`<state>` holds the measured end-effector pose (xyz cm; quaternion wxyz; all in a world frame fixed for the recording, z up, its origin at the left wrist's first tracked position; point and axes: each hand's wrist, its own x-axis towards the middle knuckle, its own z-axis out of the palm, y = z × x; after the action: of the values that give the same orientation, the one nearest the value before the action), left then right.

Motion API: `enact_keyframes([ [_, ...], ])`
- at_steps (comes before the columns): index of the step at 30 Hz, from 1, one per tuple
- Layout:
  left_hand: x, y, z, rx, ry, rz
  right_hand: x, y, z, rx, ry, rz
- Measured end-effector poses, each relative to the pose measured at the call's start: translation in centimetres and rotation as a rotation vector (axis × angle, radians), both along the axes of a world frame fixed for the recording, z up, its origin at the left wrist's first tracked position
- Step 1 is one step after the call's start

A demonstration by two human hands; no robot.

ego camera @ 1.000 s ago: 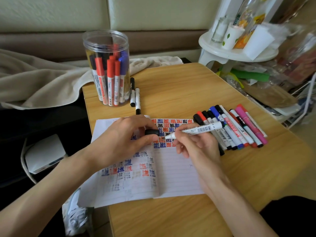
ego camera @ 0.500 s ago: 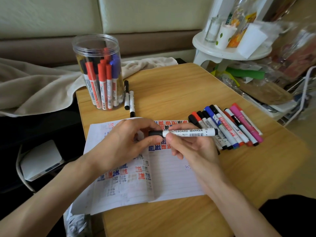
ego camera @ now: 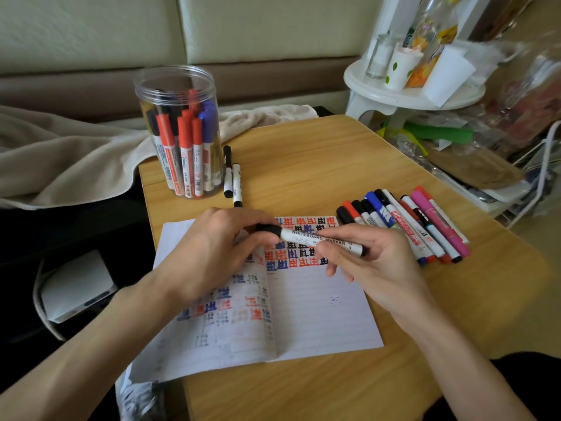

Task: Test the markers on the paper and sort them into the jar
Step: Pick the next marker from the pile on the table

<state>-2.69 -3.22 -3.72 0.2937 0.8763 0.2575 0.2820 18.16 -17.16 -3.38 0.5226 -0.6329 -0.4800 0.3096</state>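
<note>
Over the lined paper (ego camera: 318, 314), its top already crowded with red, blue and black test marks, a person holds a black whiteboard marker (ego camera: 318, 238) level between both hands. A second ago its bare tip was on the page. The cap (ego camera: 268, 230) is now back on, which suggests this marker's test is finished and sorting comes next. The left hand (ego camera: 212, 250) has its grip closed in a pinch on the cap, thumb and fingers curled round it. The right hand (ego camera: 373, 262) has its grip curled round the white barrel, fingertips pressed against the label. Just right of the paper, a row of capped markers (ego camera: 425, 226) lies side by side on the tabletop (ego camera: 334, 165), probably awaiting their turn. Farther back, two black markers (ego camera: 233, 180) lie just beside the clear jar (ego camera: 179, 132), which stands at the tabletop's far left corner and holds red, blue and black markers upright.
</note>
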Motion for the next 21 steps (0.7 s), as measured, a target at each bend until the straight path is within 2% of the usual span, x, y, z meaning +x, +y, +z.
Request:
enact_keyframes([
  [7,0.6,-0.2,-0.8,0.095,-0.016,0.056,-0.3,0.4,-1.8,0.063,-0.118,-0.086],
  [12,1.0,-0.1,-1.1,0.073,0.0,0.021,-0.5,0.3,-2.1,0.063,-0.104,-0.112],
  [16,1.1,0.2,-0.6,0.033,0.033,-0.011,0.3,-0.1,-1.8,0.039,-0.187,0.0],
  [21,2.7,-0.2,0.2,-0.011,-0.047,-0.013,0.9,-0.7,-1.2,0.074,-0.263,-0.026],
])
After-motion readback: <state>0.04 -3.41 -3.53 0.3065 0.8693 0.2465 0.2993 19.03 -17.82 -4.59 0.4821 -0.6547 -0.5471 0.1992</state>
